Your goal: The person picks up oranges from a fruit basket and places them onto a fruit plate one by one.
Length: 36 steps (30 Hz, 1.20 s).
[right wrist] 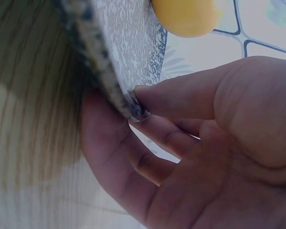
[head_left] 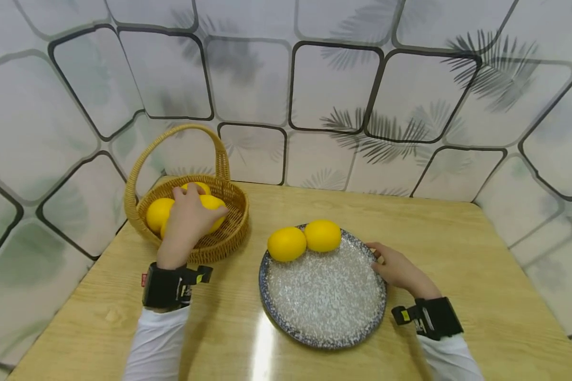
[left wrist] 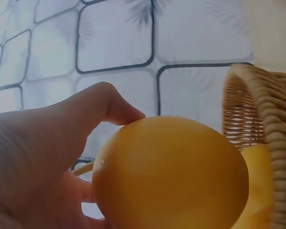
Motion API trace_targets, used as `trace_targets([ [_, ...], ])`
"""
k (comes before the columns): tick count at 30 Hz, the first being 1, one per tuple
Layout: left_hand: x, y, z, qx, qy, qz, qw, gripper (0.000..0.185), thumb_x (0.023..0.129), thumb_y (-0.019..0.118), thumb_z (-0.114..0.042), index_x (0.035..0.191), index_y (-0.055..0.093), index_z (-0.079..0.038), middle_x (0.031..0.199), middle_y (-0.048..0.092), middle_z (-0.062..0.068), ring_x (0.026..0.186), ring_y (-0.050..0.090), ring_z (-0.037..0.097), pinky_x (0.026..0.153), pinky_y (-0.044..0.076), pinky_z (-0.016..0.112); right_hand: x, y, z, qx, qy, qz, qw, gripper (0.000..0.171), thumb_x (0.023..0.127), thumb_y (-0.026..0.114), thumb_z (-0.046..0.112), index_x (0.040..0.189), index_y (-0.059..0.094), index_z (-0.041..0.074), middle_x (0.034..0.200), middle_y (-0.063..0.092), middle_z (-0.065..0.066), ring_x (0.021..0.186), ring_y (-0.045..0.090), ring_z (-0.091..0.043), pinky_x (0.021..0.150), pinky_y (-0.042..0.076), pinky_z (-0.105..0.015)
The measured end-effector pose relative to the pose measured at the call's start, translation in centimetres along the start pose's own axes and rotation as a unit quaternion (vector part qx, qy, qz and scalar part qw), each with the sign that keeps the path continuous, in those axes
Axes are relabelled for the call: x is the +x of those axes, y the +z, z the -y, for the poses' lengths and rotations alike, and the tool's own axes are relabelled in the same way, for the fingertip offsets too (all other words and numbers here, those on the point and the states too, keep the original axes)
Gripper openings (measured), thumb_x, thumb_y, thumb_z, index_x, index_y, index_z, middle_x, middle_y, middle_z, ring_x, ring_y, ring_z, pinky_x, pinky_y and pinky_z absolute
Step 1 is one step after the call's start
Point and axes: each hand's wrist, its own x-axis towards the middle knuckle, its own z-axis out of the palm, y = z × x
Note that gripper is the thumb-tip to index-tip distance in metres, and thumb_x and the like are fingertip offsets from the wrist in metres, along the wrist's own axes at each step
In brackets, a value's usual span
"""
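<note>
My left hand point(head_left: 190, 217) is over the wicker basket point(head_left: 219, 248), gripping a yellow lemon point(left wrist: 171, 171) between thumb and fingers. More lemons point(head_left: 159, 213) lie in the basket beneath and around that hand, some partly covered by it. To the right is a round speckled grey plate point(head_left: 326, 301) with a dark blue rim. Two lemons rest at its far left side, one lemon point(head_left: 287, 244) touching the other lemon point(head_left: 322, 235). My right hand point(head_left: 400, 270) pinches the plate's right rim, thumb on top and fingers under the edge, as the right wrist view shows.
The basket's tall arched handle point(head_left: 171, 132) rises on its left and back side. A light wooden table point(head_left: 500, 296) carries everything. A patterned white backdrop point(head_left: 333, 90) stands behind the table and along both sides.
</note>
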Motion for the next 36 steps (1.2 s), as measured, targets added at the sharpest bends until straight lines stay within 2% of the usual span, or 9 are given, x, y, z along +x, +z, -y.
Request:
trace_targets([
  [5,-1.0,-0.6,-0.5,-0.031,0.021,0.016,0.9992,0.072,0.084,0.065,-0.039,0.14,0.039,-0.003,0.143,0.031,0.03,0.096,0.053,0.037,0.077,0.048,0.039,0.2,0.0,0.2,0.009,0.005,0.004,1.0,0.053,0.1,0.052,0.004,0.15,0.038,-0.008,0.116,0.06,-0.026,0.083,0.056,-0.022,0.067,0.047,-0.033],
  [9,-1.5,-0.2,-1.1,-0.05,0.051,0.022,0.9972,0.074,0.084,0.068,-0.037,0.143,0.037,-0.004,0.144,0.033,0.027,0.1,0.052,0.035,0.081,0.048,0.039,0.2,0.1,0.1,0.016,0.014,0.004,1.0,0.054,0.1,0.051,0.004,0.151,0.037,-0.007,0.117,0.059,-0.027,0.082,0.055,-0.022,0.066,0.047,-0.033],
  [16,-2.9,2.2,-2.2,-0.034,0.135,-0.022,0.99,0.063,0.084,0.073,-0.032,0.132,0.048,-0.002,0.135,0.04,0.025,0.1,0.057,0.036,0.086,0.053,0.046,-0.2,-0.3,-0.1,0.007,0.013,0.002,1.0,0.054,0.1,0.052,0.005,0.15,0.038,-0.008,0.119,0.059,-0.029,0.089,0.058,-0.025,0.069,0.049,-0.034],
  [20,-4.1,3.9,-2.9,-0.04,0.19,-0.044,0.9799,0.059,0.081,0.077,-0.028,0.128,0.052,-0.003,0.131,0.044,0.022,0.099,0.057,0.034,0.08,0.056,0.042,-0.3,-0.5,-0.1,0.001,0.008,-0.006,1.0,0.054,0.099,0.052,0.005,0.149,0.038,-0.009,0.119,0.06,-0.03,0.089,0.059,-0.026,0.07,0.049,-0.034],
  [24,-5.6,5.7,-2.9,-0.039,0.237,-0.042,0.9698,0.056,0.079,0.079,-0.023,0.126,0.053,-0.005,0.127,0.045,0.018,0.1,0.057,0.03,0.074,0.057,0.035,-0.2,-0.4,0.0,0.003,0.008,-0.005,1.0,0.053,0.099,0.052,0.004,0.149,0.038,-0.009,0.118,0.06,-0.03,0.089,0.059,-0.026,0.069,0.049,-0.034],
  [28,-7.5,7.4,-2.6,-0.026,0.26,-0.038,0.9645,0.056,0.077,0.08,-0.022,0.125,0.054,-0.008,0.129,0.047,0.018,0.099,0.057,0.028,0.068,0.057,0.031,-0.2,-0.2,0.0,0.007,0.012,0.001,1.0,0.053,0.099,0.052,0.003,0.149,0.038,-0.009,0.119,0.059,-0.029,0.09,0.058,-0.026,0.069,0.05,-0.034],
  [31,-8.8,8.4,-2.2,-0.009,0.282,-0.049,0.9583,0.058,0.075,0.082,-0.023,0.124,0.055,-0.009,0.13,0.049,0.019,0.095,0.058,0.027,0.066,0.056,0.029,-0.2,-0.1,0.2,0.006,0.014,0.003,1.0,0.054,0.099,0.052,0.003,0.15,0.038,-0.008,0.12,0.059,-0.029,0.089,0.058,-0.026,0.069,0.049,-0.034],
  [33,-9.3,9.1,-2.0,0.009,0.309,-0.063,0.9489,0.059,0.074,0.083,-0.023,0.124,0.055,-0.008,0.129,0.051,0.021,0.094,0.059,0.026,0.067,0.055,0.028,-0.2,-0.2,0.3,0.004,0.013,0.002,1.0,0.054,0.099,0.052,0.003,0.15,0.038,-0.008,0.12,0.058,-0.029,0.088,0.057,-0.025,0.069,0.048,-0.034],
  [36,-9.9,9.9,-1.5,0.045,0.359,-0.094,0.9274,0.062,0.071,0.086,-0.025,0.123,0.057,-0.007,0.125,0.055,0.021,0.094,0.06,0.026,0.071,0.056,0.03,-0.2,-0.2,0.4,0.003,0.009,0.0,1.0,0.054,0.1,0.052,0.004,0.15,0.038,-0.008,0.12,0.059,-0.029,0.088,0.057,-0.025,0.069,0.048,-0.034],
])
